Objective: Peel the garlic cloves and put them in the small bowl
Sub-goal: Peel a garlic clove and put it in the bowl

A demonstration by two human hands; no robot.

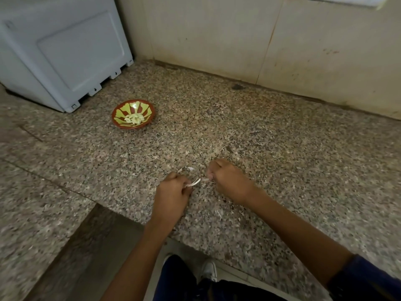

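A small red and yellow bowl (121, 121) stands on the speckled granite counter (271, 137) at the middle left, with several peeled garlic cloves (134, 118) in it. Near the counter's front edge, my left hand (173, 192) pinches a strip of white garlic skin (193, 182). My right hand (227, 181) is curled close beside it and pinches something small and pale at its fingertips; motion blur hides whether it is a clove. A loose bit of skin (191, 169) lies just beyond the hands.
A grey-white plastic appliance (65, 55) stands at the back left, near the bowl. A tiled wall (282, 40) backs the counter. Another skin scrap (218, 213) lies by the front edge. My shoe (209, 270) shows on the floor below.
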